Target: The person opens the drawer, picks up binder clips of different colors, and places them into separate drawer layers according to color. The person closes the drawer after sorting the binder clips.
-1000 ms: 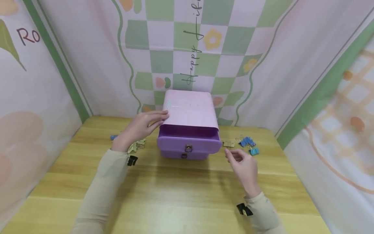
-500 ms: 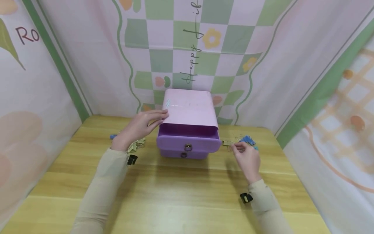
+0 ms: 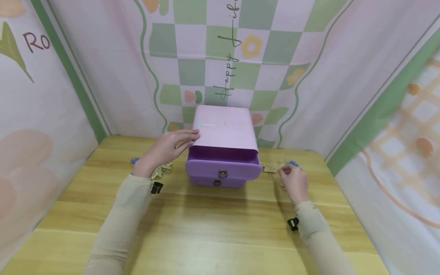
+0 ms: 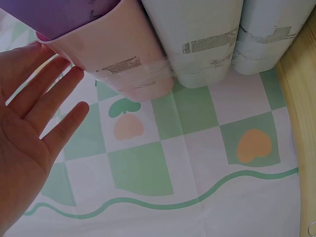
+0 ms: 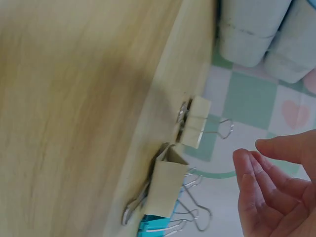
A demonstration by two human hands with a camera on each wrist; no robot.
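Here's the left hand (image 3: 166, 147), laid against the left edge of the pink box (image 3: 225, 126), fingers long and slightly spread, gripping nothing. Below the box top, the purple drawer (image 3: 206, 169) juts out toward the near side, its inside on show, with the lower drawer (image 3: 233, 182) beneath.

Over to the right, the right hand (image 3: 295, 181) hangs above the bench (image 3: 220, 233), thumb and fingertips drawn close with a narrow gap, and nothing shows between them. And here's the key bit: the pale yellow clip (image 3: 269, 169) lies just left of those fingertips, between them and the drawer. Its long side runs left to right, roughly in line from drawer to fingers, with a wire handle toward the near side. The right hand is clearly the nearer; the left is across on the other side of the box.

The right wrist view adds a second yellow clip (image 5: 165, 190), overlapping a teal clip (image 5: 155, 224); whether those two touch is hard to say. Blue clips (image 3: 295, 164) peek out on the far side of the right hand, which partly covers them.
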